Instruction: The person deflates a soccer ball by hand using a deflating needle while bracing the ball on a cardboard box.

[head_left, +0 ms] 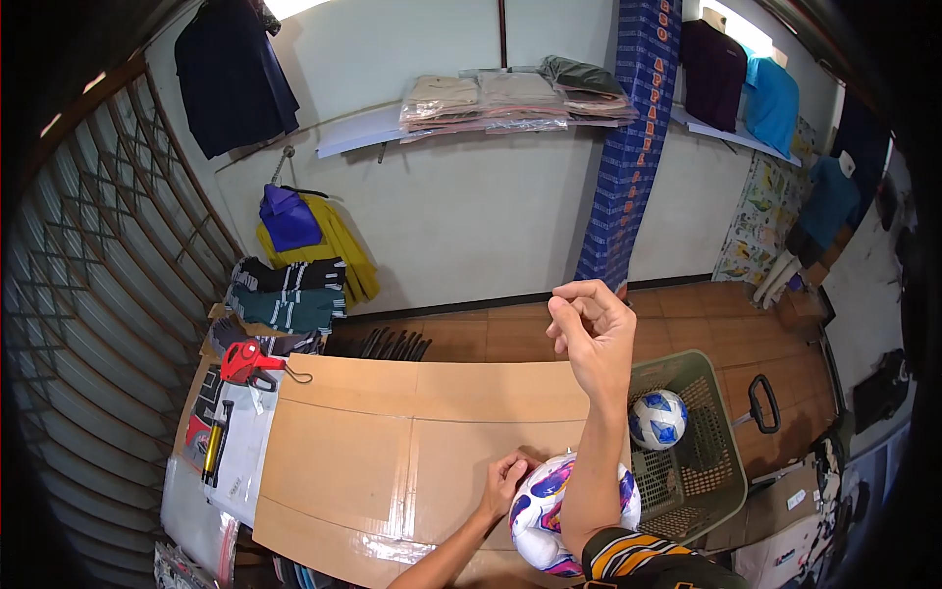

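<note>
A white ball with purple, pink and orange patches (pixel 535 515) rests at the near right edge of the cardboard-covered table (pixel 334 432), partly hidden by my right forearm. Beside its upper left side is my left hand (pixel 507 478), fingers curled in; what they hold, if anything, is too small to tell. My right hand (pixel 594 324) is raised high beyond the table's far edge, thumb and forefinger pinched together, and nothing between them can be made out. A small pale tip stands at the top of the ball.
Right of the table, a green basket (pixel 726 422) holds a blue and white ball (pixel 657 419). At the table's left lie a red tool (pixel 245 363) and a yellow and black pump (pixel 213 447). Bagged garments (pixel 520 98) lie on a wall shelf; a wheeled item's black handle (pixel 763 404) stands right.
</note>
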A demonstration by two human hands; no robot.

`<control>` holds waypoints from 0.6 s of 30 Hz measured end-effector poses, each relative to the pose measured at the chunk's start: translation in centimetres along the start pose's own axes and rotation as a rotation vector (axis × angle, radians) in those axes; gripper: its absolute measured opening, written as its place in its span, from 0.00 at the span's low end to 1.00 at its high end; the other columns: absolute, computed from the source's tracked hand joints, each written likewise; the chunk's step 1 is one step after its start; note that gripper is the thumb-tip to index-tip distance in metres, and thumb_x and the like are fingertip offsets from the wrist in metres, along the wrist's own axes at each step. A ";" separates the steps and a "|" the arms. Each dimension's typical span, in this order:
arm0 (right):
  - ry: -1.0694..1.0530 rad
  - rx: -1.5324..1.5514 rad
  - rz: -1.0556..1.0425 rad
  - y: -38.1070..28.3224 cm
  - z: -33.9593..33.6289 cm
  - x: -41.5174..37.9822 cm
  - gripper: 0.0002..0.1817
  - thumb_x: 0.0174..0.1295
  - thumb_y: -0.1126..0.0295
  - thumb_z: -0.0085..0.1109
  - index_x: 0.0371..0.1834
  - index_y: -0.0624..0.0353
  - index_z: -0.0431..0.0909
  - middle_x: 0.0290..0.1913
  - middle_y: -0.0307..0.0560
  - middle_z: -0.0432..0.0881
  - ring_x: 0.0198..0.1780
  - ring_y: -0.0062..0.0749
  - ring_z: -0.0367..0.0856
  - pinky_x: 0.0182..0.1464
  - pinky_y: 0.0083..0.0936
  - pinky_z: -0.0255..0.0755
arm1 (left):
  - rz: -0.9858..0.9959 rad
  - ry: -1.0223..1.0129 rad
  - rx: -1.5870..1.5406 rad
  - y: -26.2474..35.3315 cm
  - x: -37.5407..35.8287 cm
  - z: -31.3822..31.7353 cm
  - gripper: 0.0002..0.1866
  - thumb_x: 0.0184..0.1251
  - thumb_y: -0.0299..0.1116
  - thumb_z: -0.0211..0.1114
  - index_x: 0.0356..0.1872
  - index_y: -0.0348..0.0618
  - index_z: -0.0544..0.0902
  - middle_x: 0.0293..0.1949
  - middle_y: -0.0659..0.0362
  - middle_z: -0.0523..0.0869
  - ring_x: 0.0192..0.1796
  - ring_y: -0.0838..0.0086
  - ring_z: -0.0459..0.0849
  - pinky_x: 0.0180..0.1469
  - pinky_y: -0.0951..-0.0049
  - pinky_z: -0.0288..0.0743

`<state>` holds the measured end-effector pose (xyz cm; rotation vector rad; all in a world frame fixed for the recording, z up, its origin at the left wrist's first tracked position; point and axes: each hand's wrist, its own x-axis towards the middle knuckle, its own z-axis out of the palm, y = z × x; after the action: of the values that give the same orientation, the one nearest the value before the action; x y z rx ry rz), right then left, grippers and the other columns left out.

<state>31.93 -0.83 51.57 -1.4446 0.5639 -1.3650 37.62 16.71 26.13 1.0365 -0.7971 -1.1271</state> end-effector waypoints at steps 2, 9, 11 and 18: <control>-0.004 0.007 0.002 0.0 0.0 0.0 0.03 0.68 0.75 0.66 0.42 0.62 0.84 0.21 0.34 0.81 0.20 0.10 0.73 0.23 0.12 0.62 | 0.000 0.002 0.006 -0.1 0.0 -0.1 0.22 0.79 0.44 0.57 0.40 0.30 0.87 0.38 0.55 0.89 0.41 0.76 0.84 0.49 0.73 0.77; -0.012 -0.020 0.012 -0.4 0.2 -0.1 0.03 0.69 0.76 0.65 0.41 0.64 0.83 0.21 0.35 0.80 0.21 0.13 0.76 0.24 0.13 0.65 | 0.005 0.031 0.030 -0.6 0.0 -0.1 0.22 0.80 0.43 0.56 0.39 0.30 0.86 0.37 0.55 0.89 0.41 0.76 0.83 0.47 0.73 0.76; -0.014 -0.023 0.007 -0.4 0.2 -0.1 0.03 0.69 0.76 0.65 0.41 0.64 0.83 0.21 0.34 0.80 0.21 0.13 0.76 0.24 0.13 0.65 | 0.013 0.042 0.018 -0.3 0.0 0.1 0.22 0.80 0.43 0.55 0.38 0.31 0.86 0.37 0.55 0.89 0.40 0.76 0.82 0.47 0.74 0.76; -0.019 -0.019 0.016 -0.2 0.2 0.0 0.03 0.69 0.75 0.65 0.41 0.64 0.83 0.20 0.34 0.80 0.21 0.13 0.76 0.24 0.13 0.65 | -0.007 0.043 0.017 0.0 0.0 0.1 0.21 0.81 0.41 0.55 0.38 0.31 0.85 0.37 0.56 0.88 0.40 0.77 0.82 0.47 0.74 0.76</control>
<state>32.00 -0.69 51.81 -1.4635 0.5764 -1.3355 37.50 16.69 26.21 1.0757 -0.7705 -1.1020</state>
